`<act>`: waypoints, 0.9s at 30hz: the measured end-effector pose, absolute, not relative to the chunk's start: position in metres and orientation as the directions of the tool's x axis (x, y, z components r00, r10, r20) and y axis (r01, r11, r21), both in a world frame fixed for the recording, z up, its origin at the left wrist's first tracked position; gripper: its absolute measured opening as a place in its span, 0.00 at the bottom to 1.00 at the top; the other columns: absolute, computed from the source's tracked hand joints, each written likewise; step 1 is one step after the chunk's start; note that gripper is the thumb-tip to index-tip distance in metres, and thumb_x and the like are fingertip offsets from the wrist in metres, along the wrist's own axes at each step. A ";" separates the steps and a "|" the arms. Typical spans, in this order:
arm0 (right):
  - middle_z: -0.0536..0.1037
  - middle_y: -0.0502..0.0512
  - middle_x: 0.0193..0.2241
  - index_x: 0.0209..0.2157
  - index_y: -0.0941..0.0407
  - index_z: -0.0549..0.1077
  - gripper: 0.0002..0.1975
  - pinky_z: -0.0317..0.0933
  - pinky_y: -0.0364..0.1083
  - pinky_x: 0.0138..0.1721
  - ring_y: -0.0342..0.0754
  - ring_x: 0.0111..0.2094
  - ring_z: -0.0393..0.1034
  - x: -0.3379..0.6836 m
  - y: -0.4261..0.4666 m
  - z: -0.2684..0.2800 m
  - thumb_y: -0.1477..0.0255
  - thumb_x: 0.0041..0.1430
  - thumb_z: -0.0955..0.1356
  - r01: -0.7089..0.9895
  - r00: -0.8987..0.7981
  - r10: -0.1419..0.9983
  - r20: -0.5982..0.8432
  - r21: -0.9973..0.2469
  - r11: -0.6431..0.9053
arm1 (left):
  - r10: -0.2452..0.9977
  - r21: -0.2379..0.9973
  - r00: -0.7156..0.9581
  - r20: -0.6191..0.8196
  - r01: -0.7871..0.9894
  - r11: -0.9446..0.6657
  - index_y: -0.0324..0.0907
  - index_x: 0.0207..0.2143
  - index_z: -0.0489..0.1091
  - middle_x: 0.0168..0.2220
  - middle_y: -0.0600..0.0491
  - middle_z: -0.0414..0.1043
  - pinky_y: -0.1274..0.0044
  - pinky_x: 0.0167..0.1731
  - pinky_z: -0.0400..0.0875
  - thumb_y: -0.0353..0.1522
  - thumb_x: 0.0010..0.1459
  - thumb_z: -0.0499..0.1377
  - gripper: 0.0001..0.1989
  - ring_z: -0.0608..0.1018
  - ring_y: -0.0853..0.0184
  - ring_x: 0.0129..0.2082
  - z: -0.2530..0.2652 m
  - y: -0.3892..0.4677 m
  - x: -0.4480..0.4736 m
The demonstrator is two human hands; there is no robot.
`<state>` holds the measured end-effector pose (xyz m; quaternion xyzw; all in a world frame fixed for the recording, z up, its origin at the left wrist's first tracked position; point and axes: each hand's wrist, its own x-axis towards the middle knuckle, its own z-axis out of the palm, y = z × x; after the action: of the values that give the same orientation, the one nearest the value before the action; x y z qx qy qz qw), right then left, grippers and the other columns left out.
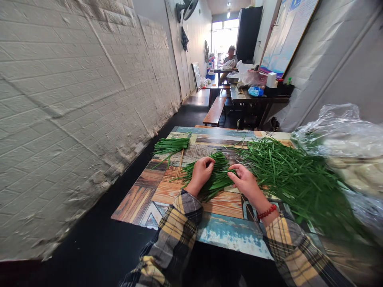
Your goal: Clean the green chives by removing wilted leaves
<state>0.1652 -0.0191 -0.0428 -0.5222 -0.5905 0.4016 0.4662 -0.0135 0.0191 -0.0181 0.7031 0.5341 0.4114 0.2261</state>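
A small bunch of garlic chives point(220, 179) lies across the middle of the patterned wood table point(176, 191). Over its left part, my left hand point(203, 171) is closed on some of the chives, its fingers curled down. At the right ends of the same bunch, my right hand point(245, 181) has thumb and fingertips drawn together around chive ends; the exact grip is partly hidden. A neat bundle of chives point(172, 146) sits at the far left, beside a thin tan strip point(180, 161). A large loose heap of chives point(287, 167) spreads to my right.
Clear plastic bags point(344, 131) with pale contents stand at the table's right edge. Beyond are a wooden bench point(215, 110) and another table point(239, 95) with bags and boxes. A person point(230, 59) sits far back. A white brick wall point(74, 99) runs along the left.
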 end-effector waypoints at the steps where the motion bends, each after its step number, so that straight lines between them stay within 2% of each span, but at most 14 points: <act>1: 0.56 0.40 0.16 0.39 0.54 0.69 0.15 0.59 0.41 0.15 0.40 0.15 0.57 0.165 -0.019 -0.043 0.61 0.52 0.68 0.244 -0.017 0.991 0.130 -0.961 0.130 | 0.929 0.717 0.101 0.356 0.608 -0.341 0.38 0.31 0.74 0.29 0.52 0.73 0.78 0.33 0.65 0.26 0.55 0.54 0.08 0.73 0.69 0.31 -0.019 0.019 -0.014; 6: 0.56 0.40 0.16 0.39 0.54 0.69 0.14 0.59 0.41 0.16 0.40 0.15 0.57 0.165 -0.018 -0.043 0.61 0.53 0.67 0.262 -0.033 0.991 0.131 -0.956 0.135 | 0.902 0.457 0.250 0.353 0.795 -0.399 0.41 0.34 0.74 0.32 0.50 0.70 0.76 0.37 0.66 0.27 0.56 0.55 0.07 0.73 0.66 0.34 -0.021 0.013 -0.015; 10: 0.59 0.41 0.16 0.39 0.54 0.68 0.14 0.58 0.41 0.16 0.41 0.15 0.58 0.165 -0.019 -0.045 0.61 0.54 0.67 0.274 -0.047 0.990 0.131 -0.952 0.139 | 0.911 0.349 0.268 0.313 0.860 -0.373 0.41 0.39 0.74 0.36 0.48 0.69 0.75 0.41 0.66 0.27 0.56 0.56 0.09 0.73 0.64 0.39 -0.022 0.010 -0.014; 16: 0.57 0.41 0.16 0.40 0.54 0.68 0.13 0.59 0.41 0.17 0.41 0.16 0.59 0.164 -0.019 -0.045 0.62 0.55 0.66 0.295 -0.056 0.988 0.142 -0.943 0.153 | 0.936 0.352 0.203 0.289 0.886 -0.301 0.39 0.37 0.72 0.37 0.46 0.70 0.75 0.39 0.66 0.28 0.61 0.51 0.10 0.74 0.65 0.37 -0.024 0.013 -0.013; 22: 0.55 0.41 0.18 0.39 0.53 0.69 0.13 0.58 0.41 0.15 0.40 0.16 0.58 0.164 -0.019 -0.046 0.62 0.54 0.67 0.278 -0.048 0.990 0.131 -0.950 0.139 | 0.947 0.292 0.172 0.273 0.923 -0.252 0.40 0.33 0.71 0.35 0.47 0.69 0.75 0.36 0.64 0.27 0.60 0.50 0.10 0.73 0.65 0.35 -0.020 0.010 -0.013; 24: 0.56 0.41 0.18 0.39 0.53 0.69 0.13 0.58 0.41 0.15 0.40 0.16 0.58 0.164 -0.019 -0.046 0.62 0.54 0.67 0.273 -0.047 0.990 0.136 -0.951 0.144 | 0.934 0.315 0.161 0.318 0.911 -0.264 0.41 0.31 0.71 0.33 0.48 0.69 0.75 0.36 0.64 0.28 0.60 0.51 0.10 0.72 0.65 0.35 -0.018 0.010 -0.013; 27: 0.56 0.41 0.18 0.40 0.54 0.69 0.14 0.58 0.41 0.16 0.40 0.16 0.58 0.164 -0.019 -0.045 0.62 0.54 0.67 0.272 -0.049 0.988 0.144 -0.950 0.152 | 0.900 0.439 0.166 0.403 0.828 -0.349 0.41 0.28 0.71 0.31 0.50 0.69 0.75 0.39 0.64 0.28 0.57 0.54 0.07 0.71 0.65 0.36 -0.016 0.012 -0.011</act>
<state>0.1642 -0.0192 -0.0452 -0.5185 -0.6075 0.3941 0.4547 -0.0112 0.0116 -0.0160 0.7612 0.5677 0.3082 0.0583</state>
